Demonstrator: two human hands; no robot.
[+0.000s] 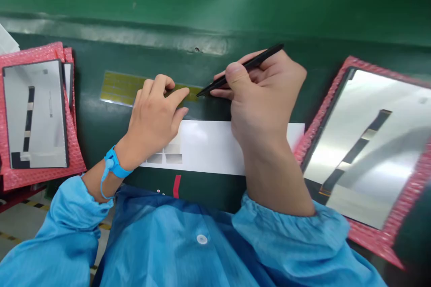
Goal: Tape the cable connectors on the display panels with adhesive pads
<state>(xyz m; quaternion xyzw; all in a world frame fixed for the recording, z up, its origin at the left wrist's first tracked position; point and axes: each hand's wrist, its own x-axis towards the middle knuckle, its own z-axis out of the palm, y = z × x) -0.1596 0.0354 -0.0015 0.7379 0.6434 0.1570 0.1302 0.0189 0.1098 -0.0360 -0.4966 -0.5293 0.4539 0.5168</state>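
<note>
My right hand [262, 94] grips a slim black pointed tool [256, 61] like a pen. Its kind is not clear. The tip points down and left, at the right end of a sheet of yellow-brown strips [121, 86] on a clear backing. My left hand [155, 107] rests over the middle of that sheet, thumb and index finger apart, the other fingers bent. The part of the sheet beneath it is hidden. A blue wrist strap [116, 163] circles my left wrist. Below both hands lies a white paper strip [212, 145] with small grey pictures printed near its left end.
On the left, a display panel [40, 130] with a dark flex cable lies on pink bubble wrap [76, 154], another panel partly under it. A second panel [400, 152] sits on pink bubble wrap at right. Red tape [177, 186] marks the green table mat [208, 188].
</note>
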